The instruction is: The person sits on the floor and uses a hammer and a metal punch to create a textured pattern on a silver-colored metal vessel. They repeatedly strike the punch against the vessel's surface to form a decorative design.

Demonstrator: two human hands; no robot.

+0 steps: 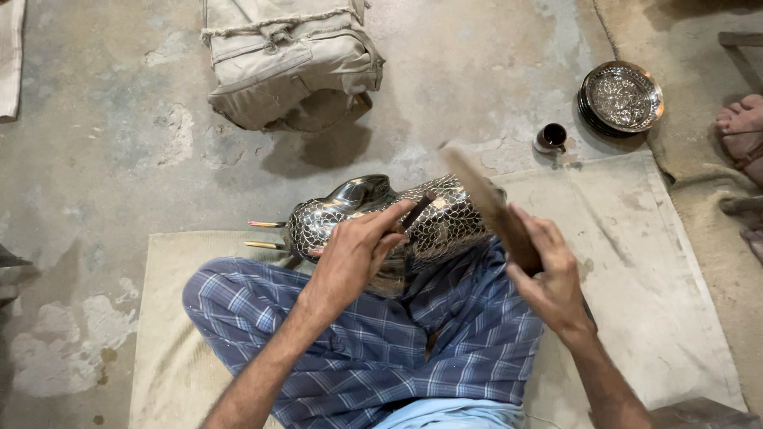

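A shiny engraved metal figure, shaped like an animal body, lies across my lap on my blue checked trousers. My left hand rests on it and pinches a thin dark chisel whose tip touches the patterned surface. My right hand grips a wooden mallet stick, raised and blurred above the figure.
I sit on a beige mat on a worn concrete floor. A canvas bag lies ahead. A stack of engraved metal plates and a small dark cup sit at upper right. Another person's foot shows at the right edge.
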